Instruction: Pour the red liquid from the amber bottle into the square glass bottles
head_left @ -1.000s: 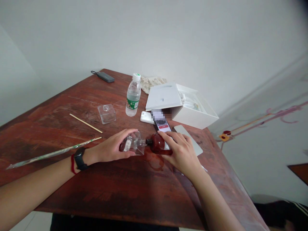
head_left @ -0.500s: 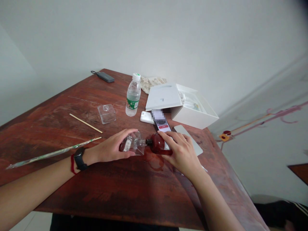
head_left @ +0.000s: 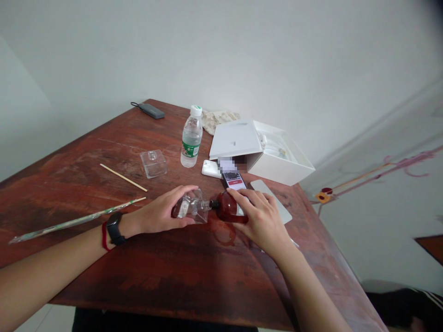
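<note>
Reddish wooden table [head_left: 145,276] set in a corner of plain white walls [head_left: 242,50]. Left hand [head_left: 161,213] gripping clear bottle [head_left: 189,207], right hand [head_left: 261,219] gripping brown bottle [head_left: 226,206], both tilted mouth to mouth near the table's middle
</note>
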`<state>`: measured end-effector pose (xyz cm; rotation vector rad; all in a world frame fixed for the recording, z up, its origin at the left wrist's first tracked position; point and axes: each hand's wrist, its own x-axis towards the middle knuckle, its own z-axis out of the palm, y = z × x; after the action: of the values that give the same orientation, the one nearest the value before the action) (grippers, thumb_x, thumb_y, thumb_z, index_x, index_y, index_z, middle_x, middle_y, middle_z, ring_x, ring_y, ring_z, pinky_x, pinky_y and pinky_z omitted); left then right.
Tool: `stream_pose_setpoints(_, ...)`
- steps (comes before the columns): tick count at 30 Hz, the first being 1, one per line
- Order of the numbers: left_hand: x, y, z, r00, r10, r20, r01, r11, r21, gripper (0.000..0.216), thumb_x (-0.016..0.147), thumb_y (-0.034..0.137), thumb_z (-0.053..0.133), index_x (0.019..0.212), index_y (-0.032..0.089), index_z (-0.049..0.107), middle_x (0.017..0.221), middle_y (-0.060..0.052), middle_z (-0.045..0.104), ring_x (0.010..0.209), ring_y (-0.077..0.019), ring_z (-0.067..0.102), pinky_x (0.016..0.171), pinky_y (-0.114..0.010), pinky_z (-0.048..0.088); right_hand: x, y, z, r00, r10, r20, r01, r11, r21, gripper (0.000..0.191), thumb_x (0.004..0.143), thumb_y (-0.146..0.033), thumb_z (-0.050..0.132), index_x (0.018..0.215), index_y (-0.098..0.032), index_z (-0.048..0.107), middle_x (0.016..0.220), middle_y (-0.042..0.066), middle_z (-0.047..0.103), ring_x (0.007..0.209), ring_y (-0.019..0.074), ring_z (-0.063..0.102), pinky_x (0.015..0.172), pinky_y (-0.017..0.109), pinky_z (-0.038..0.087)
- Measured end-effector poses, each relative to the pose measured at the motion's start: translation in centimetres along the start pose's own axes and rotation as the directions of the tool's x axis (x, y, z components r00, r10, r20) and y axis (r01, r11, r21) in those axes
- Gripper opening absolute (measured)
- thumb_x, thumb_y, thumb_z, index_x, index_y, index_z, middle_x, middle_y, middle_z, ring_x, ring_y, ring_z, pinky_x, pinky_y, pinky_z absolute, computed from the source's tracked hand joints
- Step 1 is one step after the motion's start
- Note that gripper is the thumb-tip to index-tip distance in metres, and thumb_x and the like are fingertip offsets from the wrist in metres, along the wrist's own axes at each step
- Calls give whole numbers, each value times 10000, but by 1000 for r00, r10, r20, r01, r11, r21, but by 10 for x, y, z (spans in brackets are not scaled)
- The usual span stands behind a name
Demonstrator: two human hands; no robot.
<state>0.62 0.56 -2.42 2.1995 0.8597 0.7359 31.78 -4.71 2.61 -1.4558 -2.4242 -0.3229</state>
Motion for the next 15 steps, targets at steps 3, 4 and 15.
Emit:
stream_pose_setpoints(3,0,0,0,1000,3,3,-3,1000,3,807,945,554,761,1579,204,405,1556,-161,563,1392,-346,596,1205,-488,473,-1,0,0,1000,0,2,0,1000,7,674,906,-383,833,1520,-262,584,1396,141,712,1241,360,658,1007,489,446)
stream_pose_setpoints(4,0,0,0,1000,1,5,-1,1000,2,810,944,556,761,1580,204,404,1559,-162,561,1394,-347,594,1206,-491,472,-1,0,0,1000,-2,5,2,1000,9,681,904,-384,835,1524,-261,581,1399,143,710,1245,360,656,1008,489,447)
stream_pose_setpoints(15,0,0,0,1000,-2,0,2,1000,4,816,942,562,760,1589,212,405,1553,-161,569,1387,-350,602,1199,-497,479,0,1,1,1000,1,4,-1,1000,6,704,885,-379,860,1519,-254,579,1388,135,715,1221,361,662,995,494,446)
